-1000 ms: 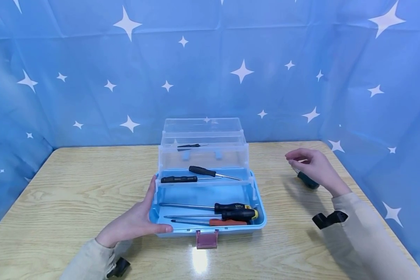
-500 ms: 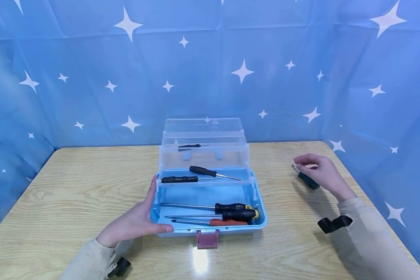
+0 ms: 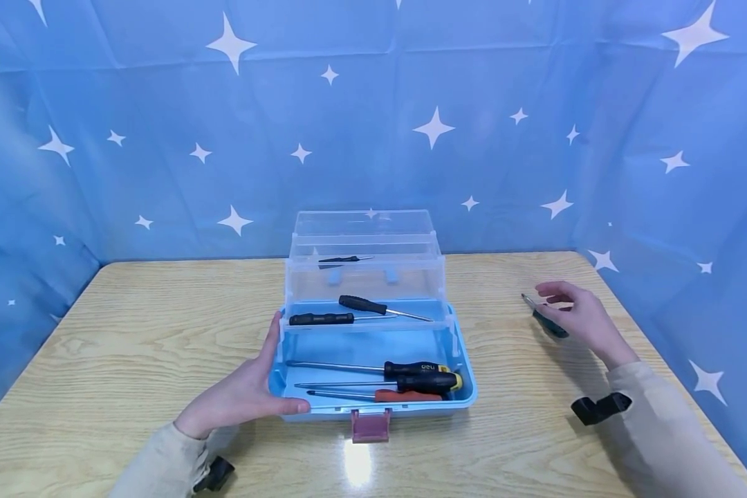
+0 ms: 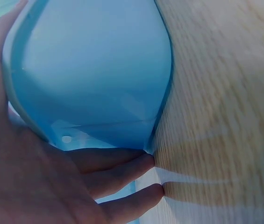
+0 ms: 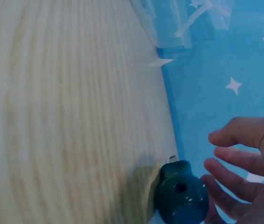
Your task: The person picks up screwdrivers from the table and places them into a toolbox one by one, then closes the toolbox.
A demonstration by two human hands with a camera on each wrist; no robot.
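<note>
Blue smooth-walled box, left hand gripping end; right hand unclenched, loose beside round-ended green screwdriver.

You get white glare low on the pale wood-grain surface's near side; your right wrist view is dimmer.
</note>
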